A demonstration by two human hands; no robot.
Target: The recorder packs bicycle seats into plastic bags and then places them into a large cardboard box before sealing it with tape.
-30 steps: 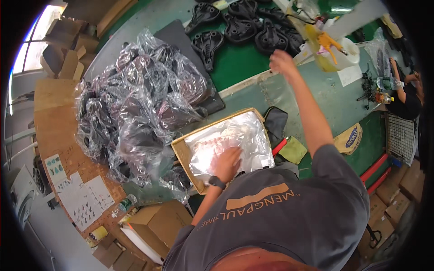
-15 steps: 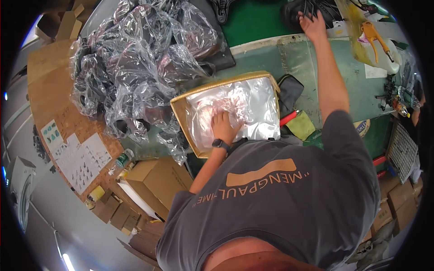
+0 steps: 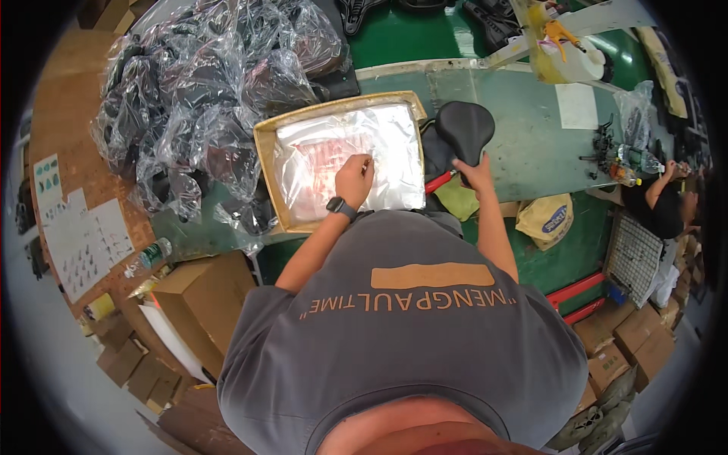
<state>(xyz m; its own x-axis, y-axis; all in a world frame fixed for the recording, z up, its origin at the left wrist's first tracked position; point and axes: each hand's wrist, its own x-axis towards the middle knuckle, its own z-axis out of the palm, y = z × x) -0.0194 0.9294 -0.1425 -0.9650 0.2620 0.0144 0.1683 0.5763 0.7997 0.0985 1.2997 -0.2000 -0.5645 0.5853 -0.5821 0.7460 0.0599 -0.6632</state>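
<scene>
My right hand [image 3: 476,174] grips a black bicycle saddle [image 3: 465,127] by its narrow nose; the wide end points away from me. The saddle is over the bench just right of an open cardboard box [image 3: 265,163]. Clear plastic bags [image 3: 318,163] lie in a flat stack in that box, some with reddish print. Over the stack is my left hand [image 3: 355,180], its fingers curled together; whether a bag edge is pinched in them I cannot make out. A dark pouch [image 3: 434,155] lies between box and saddle, partly hidden. Beside it a red handle [image 3: 438,182] shows.
Plastic-wrapped saddles [image 3: 212,98] are heaped at the left. More bare saddles [image 3: 493,23] lie on the green surface at the far side. A spray bottle with an orange trigger [image 3: 563,38] stands at the far right. A co-worker [image 3: 663,201] is at the right edge.
My right hand has come back from the far side, bringing a saddle next to the box. The left hand has gone from spread on the bags to curled fingers. The view has shifted.
</scene>
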